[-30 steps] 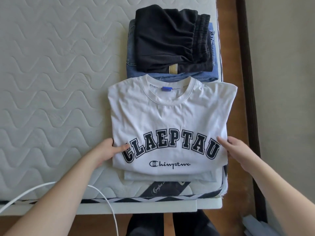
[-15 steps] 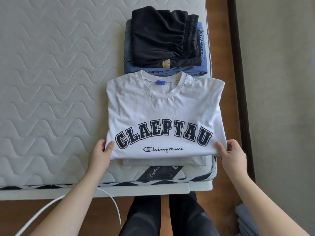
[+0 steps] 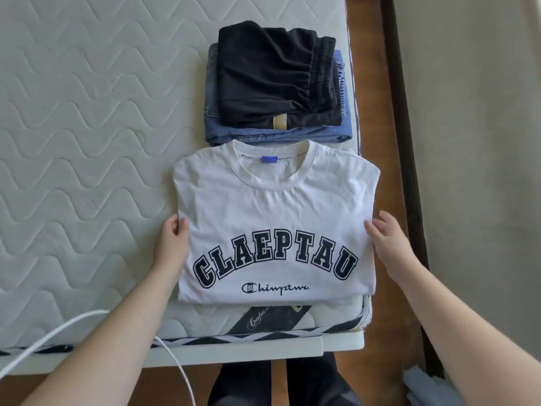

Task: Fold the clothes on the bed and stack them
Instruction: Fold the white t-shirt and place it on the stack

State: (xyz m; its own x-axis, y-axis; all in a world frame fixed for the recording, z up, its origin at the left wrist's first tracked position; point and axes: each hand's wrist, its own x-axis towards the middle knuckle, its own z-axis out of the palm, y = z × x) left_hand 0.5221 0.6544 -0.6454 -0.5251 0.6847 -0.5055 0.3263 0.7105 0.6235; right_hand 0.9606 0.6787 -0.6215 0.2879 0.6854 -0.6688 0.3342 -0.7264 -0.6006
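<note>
A folded white T-shirt (image 3: 275, 218) with dark block lettering lies face up near the mattress's front right corner. My left hand (image 3: 174, 241) rests against its left edge, fingers loosely bent and touching the fabric. My right hand (image 3: 386, 238) touches the right edge with relaxed fingers. Just behind the shirt stands a stack: folded black shorts (image 3: 272, 83) on top of folded blue jeans (image 3: 281, 136). A second pale layer peeks out under the shirt's front edge.
The quilted white mattress (image 3: 87, 142) stretches away to the left. A white cable (image 3: 58, 332) loops over its front edge. The wooden floor (image 3: 380, 317) and a dark strip run along the right side, next to the bed's edge.
Both hands have slid from the shirt's lower corners up to the middle of its left and right edges. The shirt stays flat on the mattress.
</note>
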